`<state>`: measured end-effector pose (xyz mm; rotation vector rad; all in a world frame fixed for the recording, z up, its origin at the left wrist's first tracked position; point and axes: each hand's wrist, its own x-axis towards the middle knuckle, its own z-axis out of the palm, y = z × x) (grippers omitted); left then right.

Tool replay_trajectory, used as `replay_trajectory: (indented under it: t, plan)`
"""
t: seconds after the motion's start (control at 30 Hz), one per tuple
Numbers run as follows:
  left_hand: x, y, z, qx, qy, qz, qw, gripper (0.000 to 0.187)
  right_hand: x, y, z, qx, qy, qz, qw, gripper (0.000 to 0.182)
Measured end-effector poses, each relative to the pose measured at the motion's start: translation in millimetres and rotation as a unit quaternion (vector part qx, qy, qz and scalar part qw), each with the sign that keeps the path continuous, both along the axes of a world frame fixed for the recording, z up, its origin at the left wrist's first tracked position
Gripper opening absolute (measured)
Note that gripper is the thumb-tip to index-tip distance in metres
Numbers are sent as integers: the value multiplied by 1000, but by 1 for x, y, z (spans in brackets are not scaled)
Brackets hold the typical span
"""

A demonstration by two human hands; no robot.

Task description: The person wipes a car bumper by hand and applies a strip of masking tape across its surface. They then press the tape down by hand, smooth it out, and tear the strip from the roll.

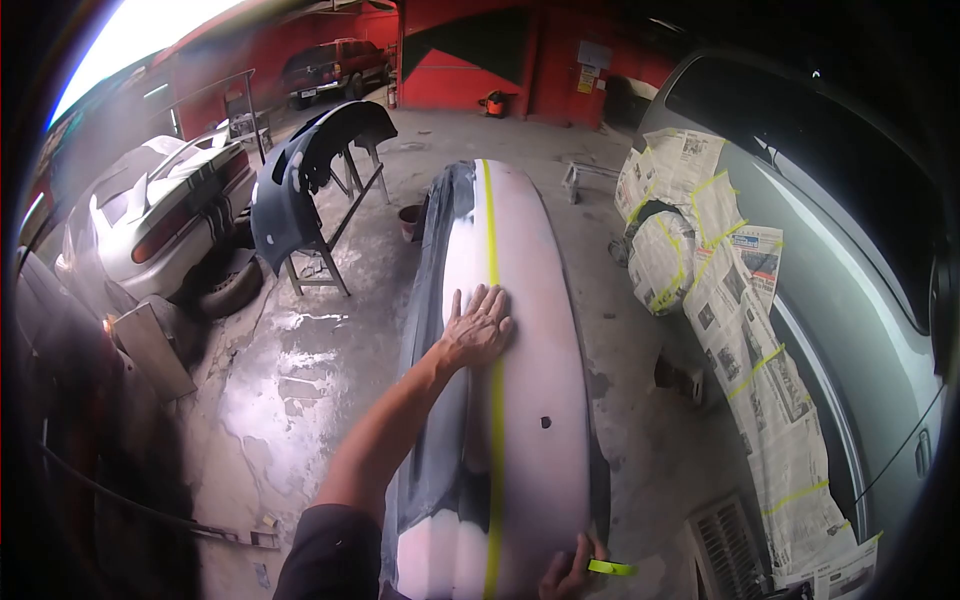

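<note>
A long car bumper [540, 300] in pale pinkish primer, with dark grey areas down its left side, stretches away in front of me. A strip of yellow-green masking tape [495, 420] runs lengthwise along it. My left hand [478, 330] lies flat on the bumper over the tape strip, fingers stretched out and pointing away from me. Low in the view, my right hand [573, 568] is at the bumper's near right edge, fingers curled at a roll of yellow-green masking tape [612, 568]. Part of that hand is in shadow. A small dark hole [546, 423] shows in the bumper's surface.
A silver vehicle [840, 240] partly masked with newspaper [760, 370] stands on the right. At left are a dark bumper [300, 180] on a metal stand [335, 240], a white car [150, 220] and a tire [230, 285]. A low stand [588, 175] is beyond.
</note>
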<state>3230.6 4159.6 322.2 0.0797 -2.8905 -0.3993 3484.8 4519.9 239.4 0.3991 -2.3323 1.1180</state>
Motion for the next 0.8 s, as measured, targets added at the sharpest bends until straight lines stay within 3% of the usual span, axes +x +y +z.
replay_trajectory:
  t: [0.17,0.3,0.5,0.77,0.8]
  plan:
    - [-23,-7,-2,37,38,16,998,62,3,2,8,22,-19,13,1000,41]
    - [-8,1,-6,52,29,22,998,63,1,19,-20,61,-40,23,997,47]
    - [81,47,-13,31,14,-25,999,65,8,15,-11,68,-96,6,993,48]
    - [211,113,-18,-13,0,-85,996,67,3,17,-15,77,-73,15,994,47]
    - [224,121,-26,-32,46,-86,995,64,2,20,-21,89,-65,15,994,46]
